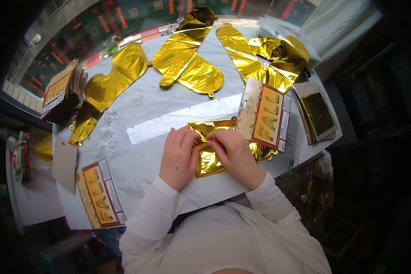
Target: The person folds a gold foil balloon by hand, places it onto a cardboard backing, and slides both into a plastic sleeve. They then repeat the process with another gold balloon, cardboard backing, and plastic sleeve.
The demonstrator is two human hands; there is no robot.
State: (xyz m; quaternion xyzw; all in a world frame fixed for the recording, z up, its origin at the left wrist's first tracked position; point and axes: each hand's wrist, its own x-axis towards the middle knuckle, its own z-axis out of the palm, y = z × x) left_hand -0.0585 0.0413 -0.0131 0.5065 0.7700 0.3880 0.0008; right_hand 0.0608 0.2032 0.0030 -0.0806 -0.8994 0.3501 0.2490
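Observation:
A folded gold foil balloon (208, 163) lies on the marble-patterned table in front of me. My left hand (178, 153) is closed on its left side, with bent fingers pinching the foil. From the right, my right hand (235, 151) pinches the same foil near its middle, thumb against fingers. The fingertips of both hands are close together and partly hidden by the foil's glare. Beside my right hand, a printed "FALL" card (268, 116) in a clear sleeve overlaps the foil's right edge.
Flat gold foil letter balloons (196, 73) spread over the far half, including an L-shaped one (118, 75) at left. Card stacks stand at the left (61, 93) and right (317, 109) edges. Another "FALL" card (100, 194) lies front left, below white string (106, 134).

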